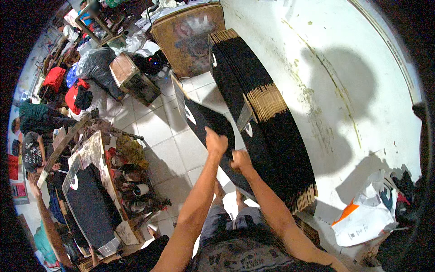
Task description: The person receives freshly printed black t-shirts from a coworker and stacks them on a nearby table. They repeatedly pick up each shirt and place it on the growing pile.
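A tall stack of black-faced boards (267, 127) with pale wooden edges leans against the white wall. One black board (204, 120) with a white mark is tipped away from the stack toward the floor. My left hand (215, 143) grips the top edge of that tipped board. Just to the right, my right hand (240, 161) is closed on the same board's edge, close to the stack. Both forearms rise from the lower edge, over my knees.
A brown board (188, 38) leans against the wall behind the stack. A work frame holding a black panel (88, 204) stands at the left, with clutter and a tape roll (141, 189) beside it. A white plastic bag (367, 217) lies at the right. People sit far left.
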A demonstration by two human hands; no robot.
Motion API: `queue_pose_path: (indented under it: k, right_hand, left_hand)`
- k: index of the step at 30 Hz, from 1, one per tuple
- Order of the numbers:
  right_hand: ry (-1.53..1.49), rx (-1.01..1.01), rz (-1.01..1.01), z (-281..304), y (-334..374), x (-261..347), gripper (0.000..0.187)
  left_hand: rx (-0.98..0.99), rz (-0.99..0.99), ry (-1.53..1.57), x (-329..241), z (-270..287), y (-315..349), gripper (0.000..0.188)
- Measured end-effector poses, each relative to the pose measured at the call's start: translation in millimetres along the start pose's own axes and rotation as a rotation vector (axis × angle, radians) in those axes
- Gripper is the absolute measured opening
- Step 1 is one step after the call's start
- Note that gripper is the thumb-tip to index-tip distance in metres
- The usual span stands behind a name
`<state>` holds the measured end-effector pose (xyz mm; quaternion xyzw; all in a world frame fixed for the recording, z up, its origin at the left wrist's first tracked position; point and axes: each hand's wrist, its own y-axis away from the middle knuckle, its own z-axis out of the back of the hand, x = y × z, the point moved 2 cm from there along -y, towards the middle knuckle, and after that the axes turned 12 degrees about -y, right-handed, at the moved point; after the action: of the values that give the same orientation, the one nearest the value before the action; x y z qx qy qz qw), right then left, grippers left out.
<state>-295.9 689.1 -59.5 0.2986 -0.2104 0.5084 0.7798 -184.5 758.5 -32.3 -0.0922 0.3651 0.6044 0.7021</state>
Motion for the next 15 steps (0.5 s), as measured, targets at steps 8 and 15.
queue_pose_path:
  k: [8,15]
  right_hand:
    - [0.081,-0.032,-0.055,-83,71,-108,0.014]
    - [0.008,-0.167,-0.103,-107,79,-200,0.013]
  left_hand:
    - [0.212,0.066,0.012,62,-124,28,0.074]
    - [0.404,-0.033,0.0,45,-161,28,0.076]
